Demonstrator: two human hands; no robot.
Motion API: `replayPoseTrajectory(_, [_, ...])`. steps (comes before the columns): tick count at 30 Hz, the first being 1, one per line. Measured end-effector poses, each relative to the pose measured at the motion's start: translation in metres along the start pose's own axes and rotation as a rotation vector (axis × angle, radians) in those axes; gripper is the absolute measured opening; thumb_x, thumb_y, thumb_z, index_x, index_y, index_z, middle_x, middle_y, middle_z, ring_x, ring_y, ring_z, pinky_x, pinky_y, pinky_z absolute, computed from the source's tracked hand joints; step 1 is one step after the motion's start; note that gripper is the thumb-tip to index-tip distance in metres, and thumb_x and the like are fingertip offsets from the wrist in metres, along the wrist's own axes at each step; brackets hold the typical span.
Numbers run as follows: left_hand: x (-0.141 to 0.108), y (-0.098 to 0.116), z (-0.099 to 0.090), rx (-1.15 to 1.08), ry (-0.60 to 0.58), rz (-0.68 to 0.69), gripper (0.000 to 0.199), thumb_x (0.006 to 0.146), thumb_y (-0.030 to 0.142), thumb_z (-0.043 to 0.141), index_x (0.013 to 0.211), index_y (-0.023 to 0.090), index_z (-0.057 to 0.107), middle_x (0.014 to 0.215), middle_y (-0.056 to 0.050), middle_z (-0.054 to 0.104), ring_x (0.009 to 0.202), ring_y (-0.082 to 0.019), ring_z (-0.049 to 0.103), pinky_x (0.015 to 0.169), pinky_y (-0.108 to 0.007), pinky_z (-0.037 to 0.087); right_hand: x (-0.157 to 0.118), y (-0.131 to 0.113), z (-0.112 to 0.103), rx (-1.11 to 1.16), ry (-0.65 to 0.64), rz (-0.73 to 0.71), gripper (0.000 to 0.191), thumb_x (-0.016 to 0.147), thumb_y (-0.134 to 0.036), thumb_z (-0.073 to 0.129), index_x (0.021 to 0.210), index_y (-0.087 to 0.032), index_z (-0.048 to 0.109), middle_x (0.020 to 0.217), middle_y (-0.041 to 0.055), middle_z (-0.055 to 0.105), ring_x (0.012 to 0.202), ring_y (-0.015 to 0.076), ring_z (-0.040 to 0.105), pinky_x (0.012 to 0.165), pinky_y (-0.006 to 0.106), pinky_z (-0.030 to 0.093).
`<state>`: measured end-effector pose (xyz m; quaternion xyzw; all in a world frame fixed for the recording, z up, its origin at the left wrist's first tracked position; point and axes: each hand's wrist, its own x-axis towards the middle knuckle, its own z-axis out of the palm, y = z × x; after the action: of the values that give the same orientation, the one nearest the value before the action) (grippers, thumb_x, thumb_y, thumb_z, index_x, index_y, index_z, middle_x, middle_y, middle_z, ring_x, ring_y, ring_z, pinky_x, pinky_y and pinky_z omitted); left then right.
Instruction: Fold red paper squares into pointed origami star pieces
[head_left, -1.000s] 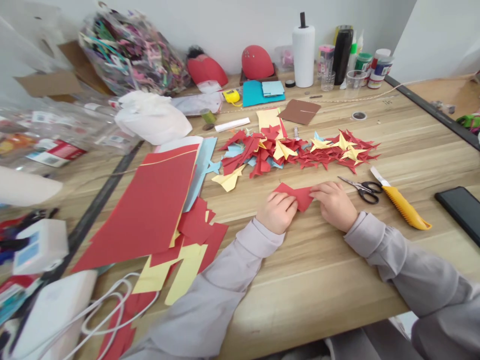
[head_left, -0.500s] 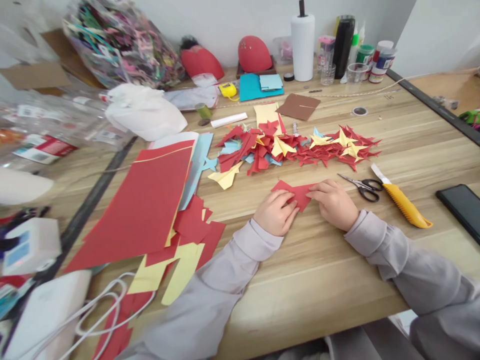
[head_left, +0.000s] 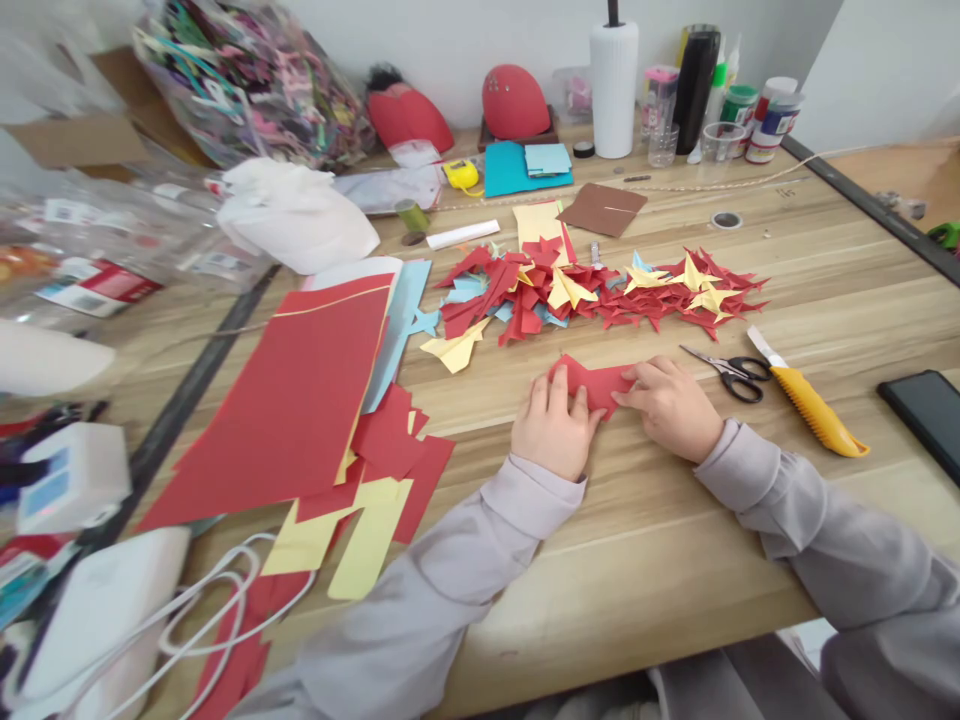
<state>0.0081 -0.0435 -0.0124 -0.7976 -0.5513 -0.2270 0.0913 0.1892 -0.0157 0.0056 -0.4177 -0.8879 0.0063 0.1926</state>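
Note:
A folded red paper (head_left: 600,390) lies on the wooden table between my hands. My left hand (head_left: 555,425) rests on its left part, fingers spread and pressing it down. At its right end, my right hand (head_left: 671,405) pinches the paper between thumb and fingers. Just beyond is a long heap of folded red paper pieces (head_left: 517,290), with some blue ones and a few yellow stars (head_left: 694,272) on top. A yellow folded piece (head_left: 455,348) sits at the heap's left front.
Black scissors (head_left: 742,380), a yellow-handled knife (head_left: 817,410) and a black phone (head_left: 926,415) lie on the right. Large red sheets (head_left: 285,400) and paper scraps (head_left: 371,540) cover the left. Bottles and jars (head_left: 776,125) stand at the back right.
My left hand has turned and its fingers have spread out over the paper. My right hand keeps its pinch at the right end. The whole view has shifted slightly.

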Motion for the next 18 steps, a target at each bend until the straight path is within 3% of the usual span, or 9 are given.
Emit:
replayPoseTrajectory(5, [-0.001, 0.002, 0.002, -0.039, -0.044, 0.018, 0.032, 0.086, 0.03, 0.048, 0.094, 0.008, 0.07, 0.101, -0.022, 0.065, 0.099, -0.033, 0.059, 0.09, -0.052, 0.044, -0.002, -0.004, -0.001, -0.031, -0.009, -0.009, 0.021, 0.083, -0.016, 0.053, 0.084, -0.022, 0.074, 0.092, 0.0104, 0.06, 0.083, 0.0217, 0.043, 0.07, 0.034, 0.036])
replayPoseTrajectory(12, [-0.003, -0.003, 0.012, 0.014, -0.002, 0.036, 0.03, 0.085, 0.031, 0.05, 0.1, 0.013, 0.068, 0.11, -0.018, 0.065, 0.108, -0.032, 0.056, 0.091, -0.05, 0.044, -0.003, -0.008, -0.004, -0.048, -0.035, -0.002, 0.022, 0.083, -0.015, 0.052, 0.087, -0.02, 0.073, 0.084, 0.0115, 0.056, 0.081, 0.0223, 0.042, 0.069, 0.035, 0.036])
replayPoseTrajectory(18, [0.0, 0.0, 0.011, 0.009, -0.065, -0.018, 0.038, 0.085, 0.031, 0.049, 0.112, 0.007, 0.062, 0.12, -0.022, 0.058, 0.123, -0.037, 0.044, 0.098, -0.055, 0.037, -0.003, -0.01, -0.004, -0.074, -0.026, -0.006, 0.024, 0.085, -0.016, 0.05, 0.083, -0.02, 0.073, 0.083, 0.0117, 0.056, 0.08, 0.0223, 0.042, 0.068, 0.035, 0.036])
